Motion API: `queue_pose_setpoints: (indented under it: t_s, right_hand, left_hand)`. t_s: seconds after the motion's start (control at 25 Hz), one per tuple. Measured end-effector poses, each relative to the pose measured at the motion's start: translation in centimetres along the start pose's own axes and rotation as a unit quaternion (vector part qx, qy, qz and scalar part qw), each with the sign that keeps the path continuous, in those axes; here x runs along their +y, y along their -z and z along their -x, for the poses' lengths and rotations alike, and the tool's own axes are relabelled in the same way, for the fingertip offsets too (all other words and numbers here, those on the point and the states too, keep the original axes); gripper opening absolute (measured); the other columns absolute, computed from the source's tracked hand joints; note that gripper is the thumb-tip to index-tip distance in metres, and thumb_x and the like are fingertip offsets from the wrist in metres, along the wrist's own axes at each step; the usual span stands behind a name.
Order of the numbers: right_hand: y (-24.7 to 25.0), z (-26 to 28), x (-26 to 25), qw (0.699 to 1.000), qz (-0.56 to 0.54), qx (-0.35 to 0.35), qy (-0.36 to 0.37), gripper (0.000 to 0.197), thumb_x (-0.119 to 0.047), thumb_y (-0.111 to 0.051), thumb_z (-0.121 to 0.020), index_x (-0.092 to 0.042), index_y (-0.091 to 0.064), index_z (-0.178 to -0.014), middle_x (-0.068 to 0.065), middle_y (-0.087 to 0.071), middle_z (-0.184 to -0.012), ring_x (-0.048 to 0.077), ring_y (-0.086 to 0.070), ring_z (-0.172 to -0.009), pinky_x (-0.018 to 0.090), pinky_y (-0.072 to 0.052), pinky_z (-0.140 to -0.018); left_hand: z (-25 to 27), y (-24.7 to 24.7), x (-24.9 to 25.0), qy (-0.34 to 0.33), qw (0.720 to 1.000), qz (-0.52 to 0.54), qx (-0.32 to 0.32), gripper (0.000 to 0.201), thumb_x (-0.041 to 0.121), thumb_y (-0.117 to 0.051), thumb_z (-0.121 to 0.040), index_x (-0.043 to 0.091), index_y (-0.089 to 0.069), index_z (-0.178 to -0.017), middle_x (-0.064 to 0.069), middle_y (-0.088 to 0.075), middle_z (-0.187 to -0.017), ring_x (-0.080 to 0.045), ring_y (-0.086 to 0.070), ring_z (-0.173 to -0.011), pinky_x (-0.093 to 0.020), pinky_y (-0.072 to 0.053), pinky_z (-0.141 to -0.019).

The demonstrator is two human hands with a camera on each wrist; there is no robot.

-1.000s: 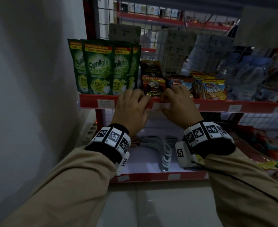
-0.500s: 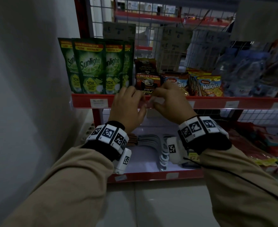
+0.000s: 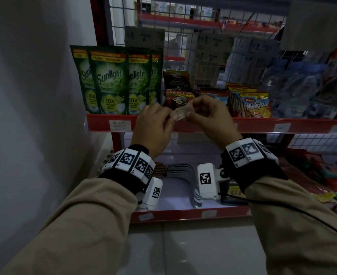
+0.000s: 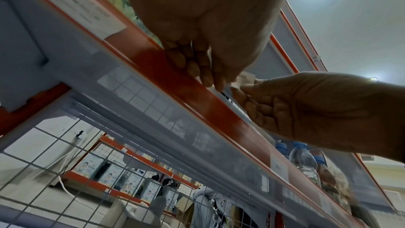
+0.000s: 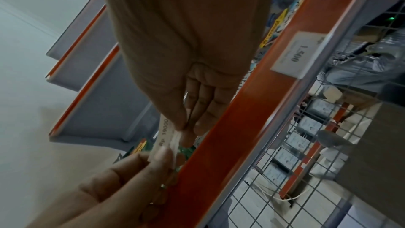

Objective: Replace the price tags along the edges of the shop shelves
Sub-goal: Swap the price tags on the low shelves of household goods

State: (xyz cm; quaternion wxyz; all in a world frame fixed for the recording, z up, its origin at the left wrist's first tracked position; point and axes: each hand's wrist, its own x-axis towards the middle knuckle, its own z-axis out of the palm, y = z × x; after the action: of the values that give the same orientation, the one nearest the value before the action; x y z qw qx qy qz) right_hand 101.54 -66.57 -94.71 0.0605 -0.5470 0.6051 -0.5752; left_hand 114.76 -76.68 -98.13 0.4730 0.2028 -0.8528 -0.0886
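Observation:
A small white paper price tag point(image 3: 182, 112) is held just above the red front edge point(image 3: 262, 126) of the middle shelf. My left hand point(image 3: 153, 128) pinches its left end and my right hand point(image 3: 209, 116) pinches its right end. In the right wrist view the tag point(image 5: 164, 133) shows printed digits, with my right hand point(image 5: 186, 124) on it from above and my left hand point(image 5: 122, 176) on it from below. The left wrist view shows the tag point(image 4: 245, 80) between my left hand point(image 4: 206, 68) and my right hand point(image 4: 285, 103).
Other tags sit in the shelf edge at the left point(image 3: 119, 125) and right point(image 3: 281, 128). Green Sunlight pouches point(image 3: 109, 80), coffee packs point(image 3: 177, 84) and Malkist biscuits point(image 3: 255, 106) stand on the shelf. A white wall point(image 3: 34, 96) closes the left. A lower shelf point(image 3: 183, 213) holds hangers.
Both hands were pressed on the red shelf edge around a tag. They have lifted up and away from it, and the tag is now free of the strip, held between them.

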Motion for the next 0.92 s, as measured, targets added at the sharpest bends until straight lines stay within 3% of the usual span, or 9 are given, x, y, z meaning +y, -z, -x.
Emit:
queue_pose_setpoints:
  t_s: [0.12,0.2,0.4,0.56,0.64,0.72,0.92]
  right_hand:
    - [-0.1,0.1,0.0,0.989,0.131,0.003,0.07,0.019,-0.008,-0.065,-0.087,-0.009,-0.065,-0.106,-0.002,-0.067,-0.092,-0.004,-0.06,-0.077,0.013,-0.047,-0.069]
    - [0.3,-0.1,0.1,0.973,0.202,0.01,0.108,0.018,-0.009,-0.064,-0.087,-0.014,-0.068,-0.104,-0.006,-0.067,-0.09,0.0,-0.06,-0.078,0.018,-0.049,-0.072]
    - [1.3,0.0,1.0,0.974,0.205,0.04,0.085,0.006,-0.012,-0.063,-0.088,-0.013,-0.067,-0.092,-0.008,-0.065,-0.082,0.006,-0.061,-0.077,0.023,-0.051,-0.072]
    - [1.3,0.1,1.5,0.973,0.217,0.008,0.077,0.006,-0.011,-0.064,-0.087,-0.015,-0.067,-0.089,-0.015,-0.059,-0.078,-0.008,-0.056,-0.073,0.011,-0.044,-0.069]
    - [1.5,0.2,1.5,0.968,0.237,-0.004,0.084,0.007,-0.011,-0.063,-0.086,-0.014,-0.068,-0.089,-0.008,-0.062,-0.08,0.0,-0.057,-0.075,0.022,-0.048,-0.071]
    - [1.7,0.4,1.4,0.956,0.277,-0.013,0.098,0.009,-0.012,-0.062,-0.083,-0.014,-0.067,-0.091,0.0,-0.061,-0.083,0.016,-0.057,-0.08,0.035,-0.048,-0.073]
    - [2.3,0.5,1.2,0.93,0.352,-0.066,0.085,0.018,-0.015,-0.064,-0.079,-0.013,-0.065,-0.097,0.006,-0.057,-0.088,0.026,-0.052,-0.089,0.039,-0.045,-0.078]
  left_hand:
    - [-0.1,-0.1,-0.2,0.003,1.0,-0.019,-0.003,0.02,0.023,-0.054,-0.094,0.007,-0.065,-0.095,-0.011,-0.056,-0.091,-0.027,-0.047,-0.089,-0.031,-0.033,-0.073]
    - [-0.1,-0.1,-0.2,0.0,1.0,-0.025,-0.001,0.02,0.025,-0.055,-0.093,0.008,-0.065,-0.097,-0.011,-0.056,-0.092,-0.027,-0.047,-0.09,-0.032,-0.034,-0.074]
    - [0.2,0.2,0.4,-0.004,0.998,-0.049,-0.038,0.034,0.038,-0.058,-0.088,0.017,-0.055,-0.115,-0.001,-0.056,-0.096,-0.021,-0.047,-0.092,-0.032,-0.035,-0.082]
    - [0.2,0.3,0.8,-0.009,0.994,-0.093,-0.054,0.032,0.036,-0.058,-0.089,0.02,-0.056,-0.117,-0.005,-0.054,-0.101,-0.025,-0.046,-0.097,-0.035,-0.035,-0.082]
    - [0.2,0.3,0.8,-0.014,0.991,-0.116,-0.065,0.024,0.031,-0.056,-0.091,0.016,-0.06,-0.109,-0.008,-0.053,-0.1,-0.029,-0.046,-0.097,-0.039,-0.035,-0.081]
    - [0.2,0.3,0.8,-0.013,0.988,-0.136,-0.073,0.022,0.029,-0.053,-0.093,0.014,-0.061,-0.106,-0.009,-0.053,-0.101,-0.03,-0.046,-0.096,-0.041,-0.037,-0.079]
    - [0.1,0.3,1.0,-0.012,0.981,-0.169,-0.094,0.024,0.031,-0.046,-0.097,0.017,-0.061,-0.109,-0.007,-0.052,-0.105,-0.028,-0.044,-0.099,-0.04,-0.036,-0.083]
